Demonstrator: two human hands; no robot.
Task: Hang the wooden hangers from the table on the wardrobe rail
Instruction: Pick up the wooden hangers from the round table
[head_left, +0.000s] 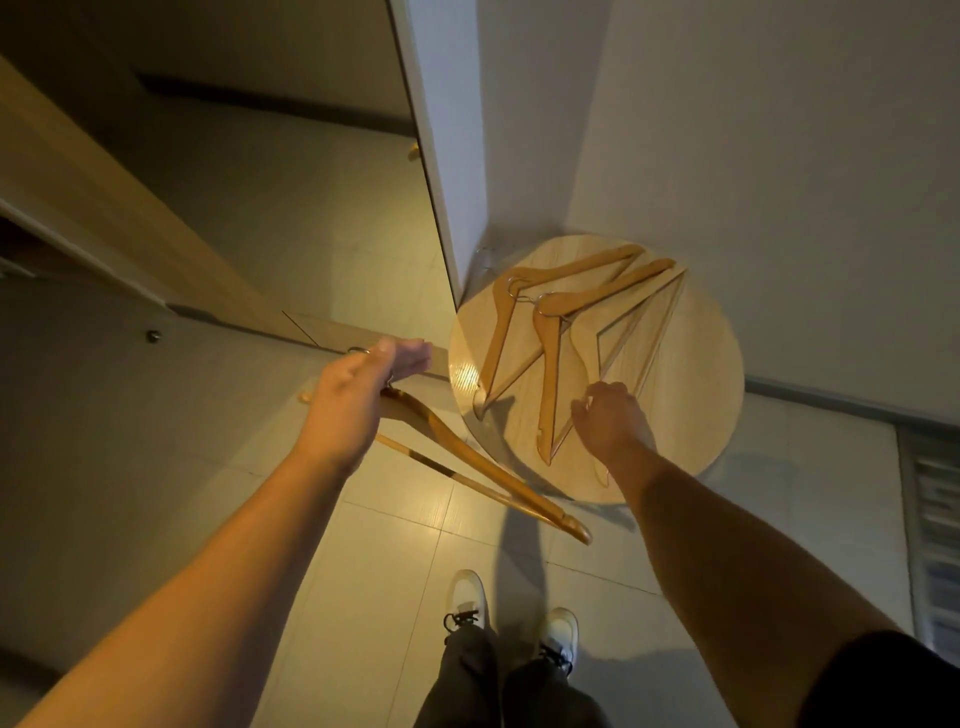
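Head view: left grip (358, 395) clasps hanger (483, 467), long axis toward lower right; right grip (613, 415) released above table (691, 374).

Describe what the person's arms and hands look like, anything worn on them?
Both forearms are bare, and the left hand and right hand wear no gloves. No watch or ring shows. A dark short sleeve covers the right upper arm.

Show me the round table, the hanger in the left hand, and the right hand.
round table (691, 395): head view, bare top near its right edge.
held hanger (467, 457): head view, middle of its wooden arm.
right hand (615, 415): head view, back of the hand.
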